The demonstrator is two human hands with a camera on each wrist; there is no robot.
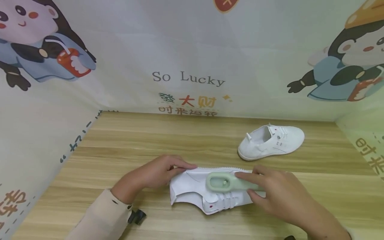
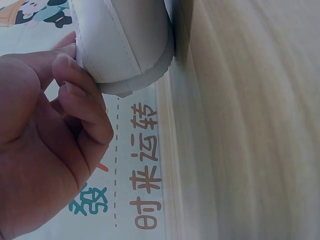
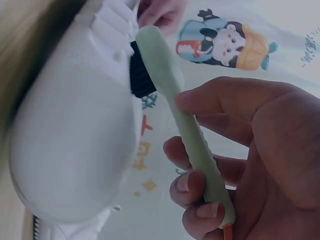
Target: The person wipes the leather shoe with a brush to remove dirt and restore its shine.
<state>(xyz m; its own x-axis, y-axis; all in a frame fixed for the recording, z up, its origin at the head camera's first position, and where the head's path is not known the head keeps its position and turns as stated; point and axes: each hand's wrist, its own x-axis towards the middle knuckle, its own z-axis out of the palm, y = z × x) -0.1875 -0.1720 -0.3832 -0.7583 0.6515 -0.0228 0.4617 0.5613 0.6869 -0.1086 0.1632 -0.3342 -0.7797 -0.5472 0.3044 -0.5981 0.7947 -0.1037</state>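
Note:
A white lace-up shoe [image 1: 187, 181] is tipped onto its side over the wooden table, its sole edge facing away and its opening toward me. At the heel, my left hand [image 1: 159, 171] pinches the sole edge between thumb and fingers; the left wrist view shows the shoe's heel [image 2: 125, 45] beside those fingers. My right hand [image 1: 279, 191] holds a light green brush [image 1: 217, 182] by its handle, with the head over the shoe's side. Dark bristles [image 3: 141, 72] meet the shoe's side in the right wrist view, where my fingers wrap the handle [image 3: 200, 155].
A second white shoe [image 1: 276, 143] stands upright on the table [image 1: 135, 133], behind and to the right. Printed cloth walls [image 1: 189, 50] enclose the table at the back and sides. A small black object [image 1: 137, 217] is by my left cuff.

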